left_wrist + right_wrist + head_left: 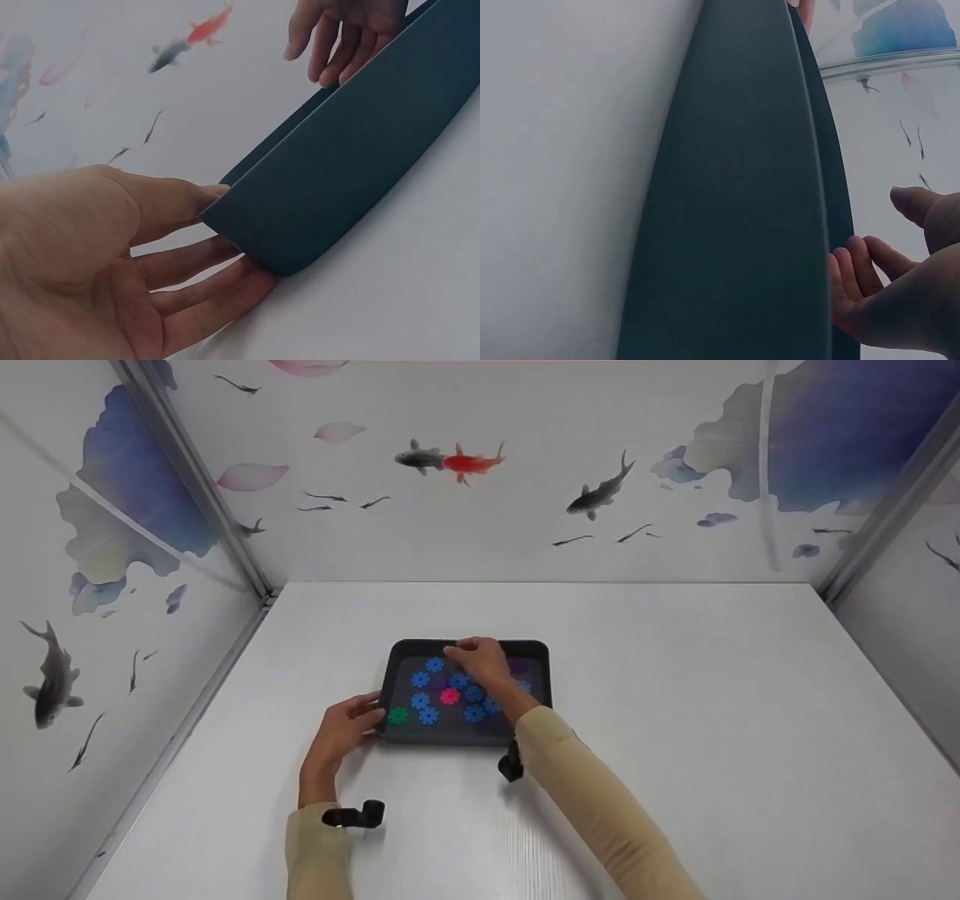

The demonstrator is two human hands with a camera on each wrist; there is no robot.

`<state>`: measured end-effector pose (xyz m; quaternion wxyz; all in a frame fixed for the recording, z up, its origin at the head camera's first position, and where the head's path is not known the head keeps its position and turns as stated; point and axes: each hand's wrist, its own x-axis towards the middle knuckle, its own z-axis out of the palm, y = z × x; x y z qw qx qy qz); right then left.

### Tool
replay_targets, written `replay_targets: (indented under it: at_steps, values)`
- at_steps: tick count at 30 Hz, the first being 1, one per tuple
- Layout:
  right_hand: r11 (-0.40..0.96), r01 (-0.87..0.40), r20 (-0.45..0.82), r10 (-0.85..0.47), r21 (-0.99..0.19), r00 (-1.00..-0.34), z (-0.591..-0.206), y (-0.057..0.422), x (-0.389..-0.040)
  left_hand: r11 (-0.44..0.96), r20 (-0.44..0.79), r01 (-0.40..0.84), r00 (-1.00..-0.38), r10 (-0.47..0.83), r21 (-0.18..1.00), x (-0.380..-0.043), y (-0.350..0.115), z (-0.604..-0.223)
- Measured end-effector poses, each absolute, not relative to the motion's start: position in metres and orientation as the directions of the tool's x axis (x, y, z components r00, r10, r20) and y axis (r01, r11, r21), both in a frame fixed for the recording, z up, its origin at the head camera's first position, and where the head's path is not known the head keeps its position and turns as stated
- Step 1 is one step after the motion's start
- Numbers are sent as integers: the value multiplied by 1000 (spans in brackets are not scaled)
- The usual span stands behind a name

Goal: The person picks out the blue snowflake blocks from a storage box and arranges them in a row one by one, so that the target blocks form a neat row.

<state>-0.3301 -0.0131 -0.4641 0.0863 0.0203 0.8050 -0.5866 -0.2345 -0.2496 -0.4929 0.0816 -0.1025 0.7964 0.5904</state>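
Note:
A dark rectangular tray [450, 737] lies on the white table. Inside it are several blue flower-shaped plastic discs [474, 713], a pink disc [449, 696], a green disc [397, 715] and, at the back right, purple ones [519, 664]. My left hand [346, 727] holds the tray's left side; the left wrist view shows the thumb at the rim and the fingers against the wall below. Over the rear half of the tray is my right hand [484, 661], fingers bent. In the right wrist view its thumb stands apart from the fingers [862, 266], with nothing visible between them.
The white table [675, 697] reaches to a back wall [525, 532] printed with fish and petals. Side panels [150, 607] rise at left and right. A black camera mount [364, 814] sits on the left wrist, another [511, 765] on the right.

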Motion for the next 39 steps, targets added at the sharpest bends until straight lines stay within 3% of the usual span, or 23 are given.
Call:
replay_targets:
  at_steps: [12, 26, 39]
  values:
    - [425, 4, -57, -113, -905, -992, -474, -30, -331, 231, -253, -262, -965, -69, 937, -236, -249, -496]
    - [651, -9, -43, -64, -759, -997, -479, -47, -336, 212, -262, -269, -963, -65, 939, -234, -251, -501]
    - [685, 1, -58, -60, -729, -997, -483, -54, -344, 228, -243, -246, -969, -40, 942, -235, -253, -501]
